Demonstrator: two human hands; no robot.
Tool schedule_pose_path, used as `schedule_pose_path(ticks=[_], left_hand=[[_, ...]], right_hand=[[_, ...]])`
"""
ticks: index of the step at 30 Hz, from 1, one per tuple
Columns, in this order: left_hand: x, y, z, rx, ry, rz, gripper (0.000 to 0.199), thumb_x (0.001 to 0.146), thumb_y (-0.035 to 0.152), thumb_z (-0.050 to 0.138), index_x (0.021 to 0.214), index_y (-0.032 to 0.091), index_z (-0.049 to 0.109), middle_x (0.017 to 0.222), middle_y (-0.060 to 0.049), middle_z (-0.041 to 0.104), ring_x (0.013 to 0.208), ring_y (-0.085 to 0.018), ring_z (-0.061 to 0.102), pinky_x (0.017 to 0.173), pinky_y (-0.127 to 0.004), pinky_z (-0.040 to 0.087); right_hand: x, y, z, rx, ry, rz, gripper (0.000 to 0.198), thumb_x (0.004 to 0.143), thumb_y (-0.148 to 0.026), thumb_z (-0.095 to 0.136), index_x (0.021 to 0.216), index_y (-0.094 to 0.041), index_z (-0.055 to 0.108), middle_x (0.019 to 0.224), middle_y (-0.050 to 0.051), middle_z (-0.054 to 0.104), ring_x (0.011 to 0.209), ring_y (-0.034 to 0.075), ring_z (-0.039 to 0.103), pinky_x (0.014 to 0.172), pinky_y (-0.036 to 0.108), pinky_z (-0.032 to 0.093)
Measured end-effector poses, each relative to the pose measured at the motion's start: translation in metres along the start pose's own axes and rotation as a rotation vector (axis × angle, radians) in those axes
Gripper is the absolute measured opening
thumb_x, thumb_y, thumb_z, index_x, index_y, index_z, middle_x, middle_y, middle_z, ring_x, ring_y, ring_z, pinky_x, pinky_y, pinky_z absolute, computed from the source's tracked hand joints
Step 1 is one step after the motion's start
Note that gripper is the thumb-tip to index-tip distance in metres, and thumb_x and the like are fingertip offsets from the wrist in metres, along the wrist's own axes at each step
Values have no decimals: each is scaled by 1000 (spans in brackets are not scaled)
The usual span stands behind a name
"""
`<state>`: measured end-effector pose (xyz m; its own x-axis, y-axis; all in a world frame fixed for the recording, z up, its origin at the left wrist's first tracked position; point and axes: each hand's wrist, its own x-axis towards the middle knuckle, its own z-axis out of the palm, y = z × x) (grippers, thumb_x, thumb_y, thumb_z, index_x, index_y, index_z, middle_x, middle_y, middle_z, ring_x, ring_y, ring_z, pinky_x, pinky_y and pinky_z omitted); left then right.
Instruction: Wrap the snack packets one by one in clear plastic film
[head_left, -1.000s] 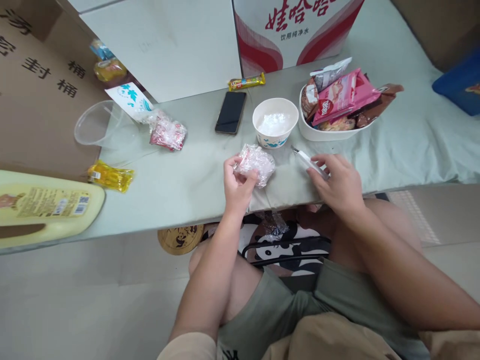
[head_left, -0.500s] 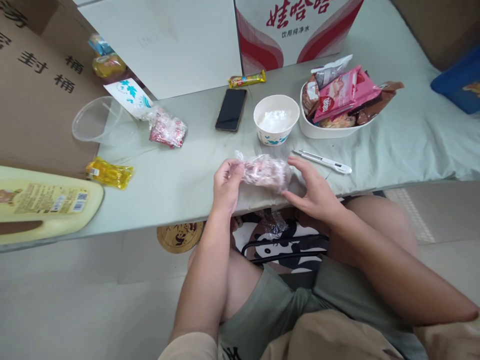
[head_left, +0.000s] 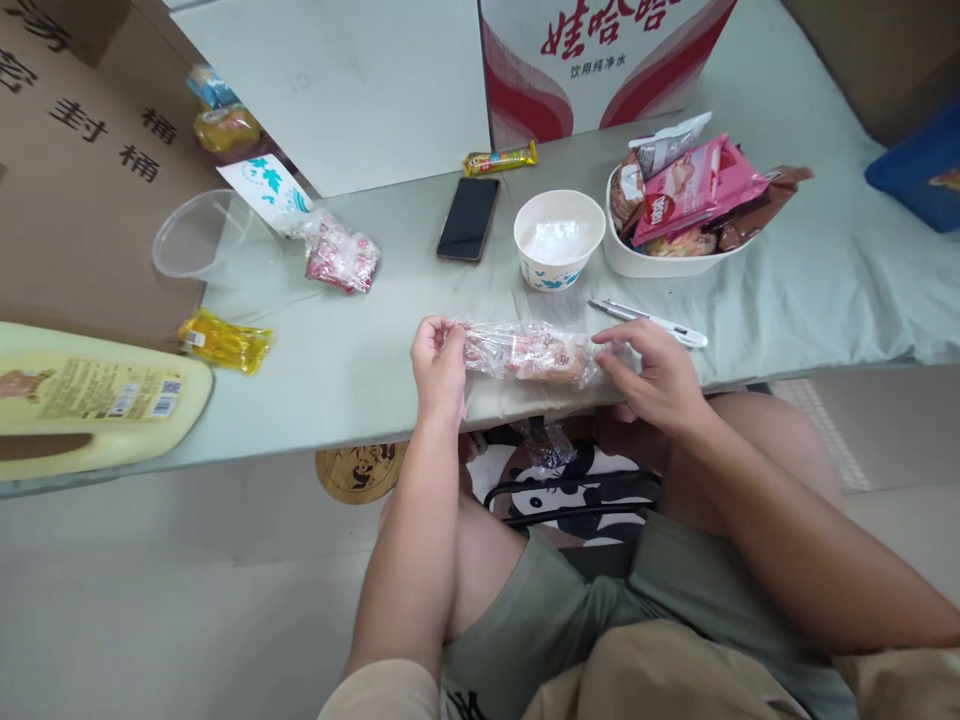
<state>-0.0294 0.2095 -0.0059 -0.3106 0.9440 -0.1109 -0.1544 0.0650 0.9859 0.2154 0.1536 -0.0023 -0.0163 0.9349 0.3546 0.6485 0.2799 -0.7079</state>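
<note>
Close to the table's front edge, a snack packet [head_left: 551,355] in clear crinkled plastic, with red print and a tan filling, is stretched sideways between my hands. My left hand [head_left: 441,365] pinches the loose plastic at its left end. At the opposite end, the fingers of my right hand [head_left: 649,375] are closed on the edge of the wrap. A white utility knife [head_left: 660,325] lies just behind my right hand. Behind the packet stands a white paper bowl [head_left: 559,270] with blue leaf prints and clear plastic inside.
A white basket [head_left: 667,265] of snacks, a phone [head_left: 469,218] and a yellow snack stick [head_left: 501,159] are farther back. Leftward lie a red wrapped packet [head_left: 341,260], a clear plastic bowl [head_left: 217,235], a yellow packet [head_left: 226,341] and a yellow jug [head_left: 97,395]. Boxes [head_left: 330,90] border the back.
The packet is pulled out longer and flatter, its print now showing. My left hand has shifted slightly left, my right hand right, and the right fingers have closed on the wrap.
</note>
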Motion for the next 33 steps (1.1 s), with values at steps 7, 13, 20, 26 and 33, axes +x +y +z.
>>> schedule_pose_path(ticks=[7,13,20,26,33], left_hand=[[7,-6,-11,205,30,58,45,73,14,67,114,30,56,115,-4,58,83,-14,63,70,-27,53],[5,-5,-7,560,-140,314,16,74,25,77,88,21,71,130,-10,52,131,-30,52,113,-46,44],[3,0,-12,668,-178,410,16,79,19,68,95,22,67,96,-3,66,99,-21,65,98,-39,49],[0,6,-13,758,-188,548,8,81,21,61,81,23,68,79,-2,66,88,-20,63,89,-38,50],[-11,20,-27,317,-250,618,13,74,23,58,61,21,59,73,-3,67,73,-18,65,72,-33,53]], right_hand=[[3,9,-13,-52,308,139,15,85,-18,48,88,-25,62,100,8,67,102,26,66,94,48,52],[3,4,-4,-18,90,8,52,86,-34,61,136,-22,51,130,15,64,125,32,59,105,51,48],[5,5,-3,5,-63,84,28,88,-30,59,112,-20,68,67,-2,54,66,18,58,75,37,51],[2,3,0,-50,13,-14,15,88,-30,60,84,-23,73,80,5,59,76,20,62,74,37,53],[-4,-11,-18,102,-83,-272,14,90,-30,58,82,-25,68,89,6,74,79,20,70,74,35,55]])
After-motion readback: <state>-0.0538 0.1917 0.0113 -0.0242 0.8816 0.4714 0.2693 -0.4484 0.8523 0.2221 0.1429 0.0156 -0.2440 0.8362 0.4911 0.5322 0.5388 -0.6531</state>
